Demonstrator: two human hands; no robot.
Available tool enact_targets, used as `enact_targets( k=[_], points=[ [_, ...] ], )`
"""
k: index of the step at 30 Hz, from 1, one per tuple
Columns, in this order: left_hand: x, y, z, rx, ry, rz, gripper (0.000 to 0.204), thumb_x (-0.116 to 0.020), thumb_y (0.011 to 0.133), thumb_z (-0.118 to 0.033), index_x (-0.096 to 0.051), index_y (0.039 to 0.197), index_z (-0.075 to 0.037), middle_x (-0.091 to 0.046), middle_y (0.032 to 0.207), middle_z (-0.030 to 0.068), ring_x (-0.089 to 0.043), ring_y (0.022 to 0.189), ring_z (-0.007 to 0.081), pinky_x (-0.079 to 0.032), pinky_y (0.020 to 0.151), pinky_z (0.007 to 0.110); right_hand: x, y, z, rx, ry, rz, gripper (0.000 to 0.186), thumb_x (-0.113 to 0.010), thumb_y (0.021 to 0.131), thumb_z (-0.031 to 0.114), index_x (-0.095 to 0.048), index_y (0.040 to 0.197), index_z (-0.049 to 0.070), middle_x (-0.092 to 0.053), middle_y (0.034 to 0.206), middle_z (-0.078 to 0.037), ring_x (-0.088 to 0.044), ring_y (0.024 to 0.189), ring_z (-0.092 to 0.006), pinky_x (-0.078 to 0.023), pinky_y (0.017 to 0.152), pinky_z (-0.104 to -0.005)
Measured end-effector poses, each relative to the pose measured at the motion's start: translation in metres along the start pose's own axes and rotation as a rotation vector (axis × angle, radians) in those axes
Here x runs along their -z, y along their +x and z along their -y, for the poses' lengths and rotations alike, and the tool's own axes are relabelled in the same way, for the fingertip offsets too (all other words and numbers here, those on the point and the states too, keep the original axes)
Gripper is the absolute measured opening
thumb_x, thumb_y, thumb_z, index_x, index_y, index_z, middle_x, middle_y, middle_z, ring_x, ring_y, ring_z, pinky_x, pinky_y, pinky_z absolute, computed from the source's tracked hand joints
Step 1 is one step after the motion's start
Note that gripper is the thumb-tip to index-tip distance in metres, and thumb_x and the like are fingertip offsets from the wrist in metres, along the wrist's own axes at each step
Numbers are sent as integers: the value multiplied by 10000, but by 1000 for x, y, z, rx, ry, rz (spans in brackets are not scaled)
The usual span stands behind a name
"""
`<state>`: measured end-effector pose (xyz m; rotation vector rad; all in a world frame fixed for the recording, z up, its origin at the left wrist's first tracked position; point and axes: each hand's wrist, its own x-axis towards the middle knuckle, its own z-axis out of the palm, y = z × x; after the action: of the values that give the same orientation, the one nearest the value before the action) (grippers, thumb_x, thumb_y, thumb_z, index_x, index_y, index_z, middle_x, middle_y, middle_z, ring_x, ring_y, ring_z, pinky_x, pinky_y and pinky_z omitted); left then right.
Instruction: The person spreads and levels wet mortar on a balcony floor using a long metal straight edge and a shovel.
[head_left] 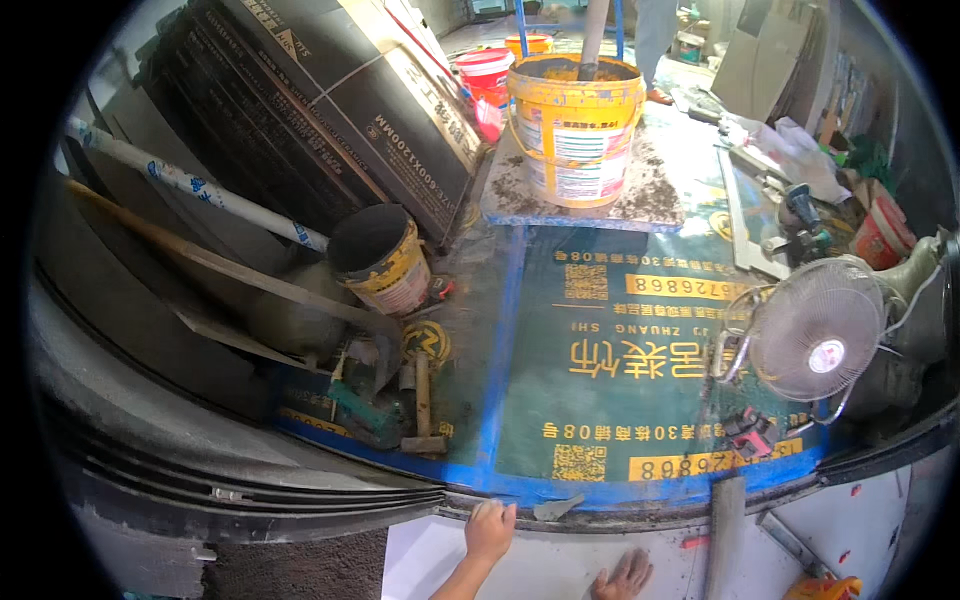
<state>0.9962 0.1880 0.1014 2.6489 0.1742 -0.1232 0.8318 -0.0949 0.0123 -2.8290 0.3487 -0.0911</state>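
Observation:
A large white tile (560,560) lies across the bottom of the view, just on the near side of the dark door track (330,495). My left hand (488,532) is closed in a fist at the tile's far edge, beside the track; whatever its fingers may hold is hidden. Flat on the tile, my right hand (623,577) rests with its fingers stretched out and nothing in them. A small grey shard (558,508) sits by the track, between the hands. To the left of the tile spreads dark, crumbly mortar (290,570).
A grey bar (727,540) and a small red piece (694,541) lie right of my right hand. Beyond the track are a hammer (424,410), a black-and-yellow bucket (385,262), a fan (818,330) and a yellow bucket (577,135) on a slab. A person's legs (655,45) show far back.

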Motion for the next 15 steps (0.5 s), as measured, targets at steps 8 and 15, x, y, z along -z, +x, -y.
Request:
enact_targets(
  k=[8,15],
  points=[
    [-11,166,-7,60,-66,-199,526,-646,894,-354,-533,1211,51,-503,1324,280,-448,1260,433,-355,1083,496,5,10,5,3,3,-44,773,-627,838,353,-353,1504,74,-358,1531,-216,-262,1453,-387,-179,1169,-592],
    [-34,264,-14,132,108,-70,752,-596,916,-436,-346,1423,60,-275,1520,311,-226,1438,450,-220,1174,510,5,15,4,26,21,-8,751,-621,846,358,-362,1493,78,-344,1539,-218,-267,1449,-396,-180,1155,-615]
  ],
)
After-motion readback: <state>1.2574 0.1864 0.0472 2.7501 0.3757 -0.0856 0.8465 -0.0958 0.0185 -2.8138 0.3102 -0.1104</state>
